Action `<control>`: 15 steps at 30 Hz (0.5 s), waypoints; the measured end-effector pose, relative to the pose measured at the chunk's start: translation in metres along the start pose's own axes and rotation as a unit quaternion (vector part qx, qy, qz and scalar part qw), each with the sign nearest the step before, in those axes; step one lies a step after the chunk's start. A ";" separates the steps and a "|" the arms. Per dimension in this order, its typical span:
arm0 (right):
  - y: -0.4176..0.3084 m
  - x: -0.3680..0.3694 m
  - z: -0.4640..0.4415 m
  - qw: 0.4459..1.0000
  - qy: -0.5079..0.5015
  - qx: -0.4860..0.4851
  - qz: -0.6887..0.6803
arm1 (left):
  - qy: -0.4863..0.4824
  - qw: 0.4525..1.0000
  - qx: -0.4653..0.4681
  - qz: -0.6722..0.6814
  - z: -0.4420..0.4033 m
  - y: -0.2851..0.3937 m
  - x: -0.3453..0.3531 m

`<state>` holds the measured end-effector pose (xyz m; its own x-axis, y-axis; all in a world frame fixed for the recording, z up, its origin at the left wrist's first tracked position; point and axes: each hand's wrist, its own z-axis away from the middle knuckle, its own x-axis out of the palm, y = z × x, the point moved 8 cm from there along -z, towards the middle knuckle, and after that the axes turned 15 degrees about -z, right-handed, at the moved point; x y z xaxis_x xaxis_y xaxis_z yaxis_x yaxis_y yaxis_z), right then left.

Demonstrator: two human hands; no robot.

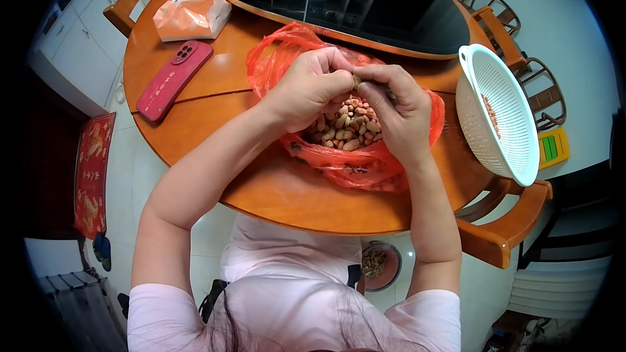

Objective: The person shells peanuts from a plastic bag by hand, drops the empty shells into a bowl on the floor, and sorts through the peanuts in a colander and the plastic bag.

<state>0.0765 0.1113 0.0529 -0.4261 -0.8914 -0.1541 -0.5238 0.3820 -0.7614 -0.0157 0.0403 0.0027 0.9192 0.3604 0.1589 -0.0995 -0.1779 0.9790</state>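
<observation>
Above an opened red plastic bag point(345, 173), my left hand point(313, 86) and my right hand point(399, 107) meet at the fingertips. Both are closed in a pinch on a small brownish peanut point(357, 83), mostly covered by the fingers. Unshelled peanuts point(345, 132) fill the bag beneath, with pinkish kernels showing among them towards the back. To the right of my right hand, a pale plastic colander point(512, 117) leans tilted at the table edge, with some reddish peanut kernels point(490, 116) inside.
On the round wooden table point(306, 208) lie a pink phone point(173, 81) and a tissue pack point(192, 16) at the left. A dark glass turntable point(352, 6) covers the back. Below the front edge, a bin point(381, 267) on the floor holds shells. A wooden chair point(502, 234) stands at the right.
</observation>
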 end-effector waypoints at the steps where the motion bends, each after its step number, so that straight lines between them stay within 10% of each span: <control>1: 0.000 0.000 0.000 1.000 -0.004 0.000 0.008 | -0.006 1.000 -0.002 0.008 0.000 0.000 0.002; 8: 0.024 -0.008 0.001 0.985 0.033 0.142 -0.090 | 0.118 0.964 0.133 -0.196 -0.001 0.018 -0.007; 15: 0.015 -0.007 0.001 0.995 0.037 0.086 0.039 | 0.125 0.907 0.127 -0.381 0.007 0.026 -0.001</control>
<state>0.0720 0.1232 0.0420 -0.5166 -0.8381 -0.1753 -0.3552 0.3960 -0.8468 -0.0170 0.0286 0.0272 0.5653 0.6589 -0.4962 0.6488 0.0163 0.7608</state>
